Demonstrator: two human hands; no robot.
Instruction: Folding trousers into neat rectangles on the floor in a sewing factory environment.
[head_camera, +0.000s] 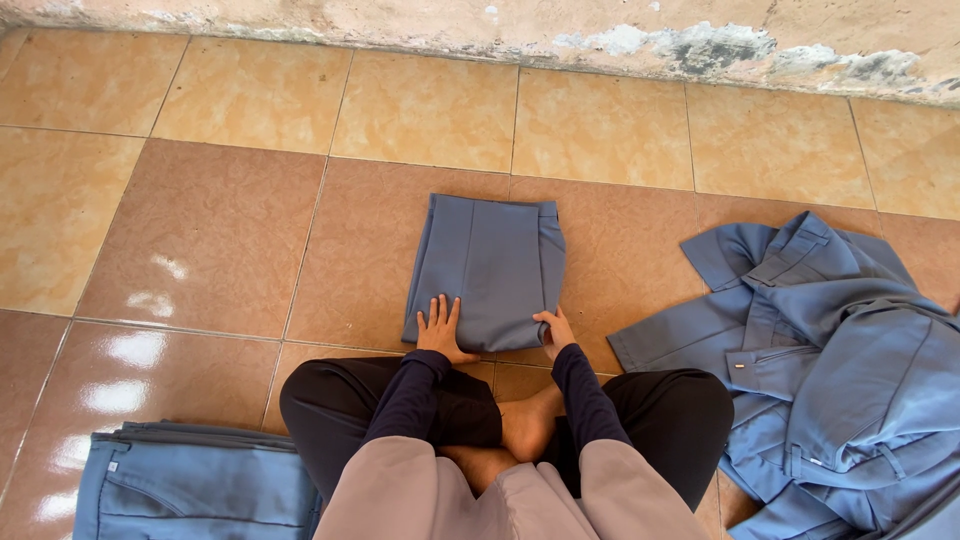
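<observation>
Left hand (440, 330) flat, right hand (553, 328) pinching folded blue trousers' (490, 265) near edge.

The single head-worn view looks steeply down, close over the tiled floor (220, 230) toward the wall (400, 20).

We note the folded trousers (490, 272) as plain slate blue, unpatterned. The heap (820, 370) at right shows the same blue, with one small brass-coloured button. The stack (195, 485) at lower left is a lighter, brighter blue. Floor tiles (210, 235) are mottled, tan and reddish brown. The wall (500, 25) is pinkish with grey-white patches. Our sleeves (410, 395) are dark navy, legs black.
</observation>
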